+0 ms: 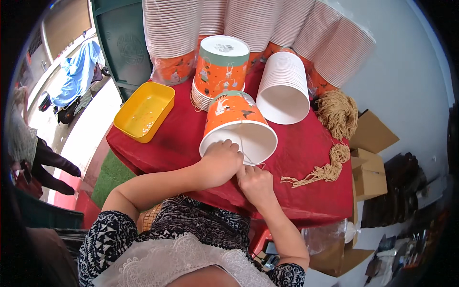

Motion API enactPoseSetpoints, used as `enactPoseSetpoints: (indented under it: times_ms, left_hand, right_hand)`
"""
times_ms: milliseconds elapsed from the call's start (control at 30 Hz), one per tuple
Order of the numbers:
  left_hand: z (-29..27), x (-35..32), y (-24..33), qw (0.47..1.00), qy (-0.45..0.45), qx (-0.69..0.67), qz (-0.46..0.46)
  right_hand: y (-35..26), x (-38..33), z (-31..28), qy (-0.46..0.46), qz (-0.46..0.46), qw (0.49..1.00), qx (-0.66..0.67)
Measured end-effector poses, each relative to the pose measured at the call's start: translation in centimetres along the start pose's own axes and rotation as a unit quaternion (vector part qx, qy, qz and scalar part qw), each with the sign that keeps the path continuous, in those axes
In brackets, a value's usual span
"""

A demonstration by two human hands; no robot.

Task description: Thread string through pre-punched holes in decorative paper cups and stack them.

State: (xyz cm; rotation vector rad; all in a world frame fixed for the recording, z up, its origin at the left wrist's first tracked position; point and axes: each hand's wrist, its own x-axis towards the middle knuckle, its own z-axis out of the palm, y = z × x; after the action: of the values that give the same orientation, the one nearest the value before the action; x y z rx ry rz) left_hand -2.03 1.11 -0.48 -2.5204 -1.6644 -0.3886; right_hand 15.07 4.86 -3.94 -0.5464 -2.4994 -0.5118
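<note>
An orange paper bucket [234,111] with a green band lies on its side, its white mouth towards me. A thin tan cord [243,143] runs inside the mouth down to the lower rim. My left hand [222,162] is closed in front of the mouth, its fingers bent round the cord at the rim. Beside it, my right hand [256,182] pinches the cord just below the rim, a short loop showing above its fingertips. The exact hold of the fingertips is partly hidden.
On the red-covered table [306,201] stand an upside-down bucket stack [222,71], a tipped white stack [284,81] and a yellow tray [146,115]. Tan cord bundles [337,115] lie right. Wrapped bucket stacks [172,28] line the back. A person [38,153] is at far left.
</note>
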Motion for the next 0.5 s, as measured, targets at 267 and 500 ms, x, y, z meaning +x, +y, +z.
enactPoseSetpoints:
  times_ms: [267, 500]
  left_hand:
    - [0.5, 0.4, 0.4, 0.993, -0.021, -0.084, -0.078]
    - [0.6, 0.0, 0.2, 0.985, -0.054, -0.115, -0.120]
  right_hand:
    - [0.0, -0.1, -0.4, -0.025, 0.040, 0.998, 0.034]
    - [-0.2, -1.0, -2.5, -0.045, 0.133, 0.987, 0.080]
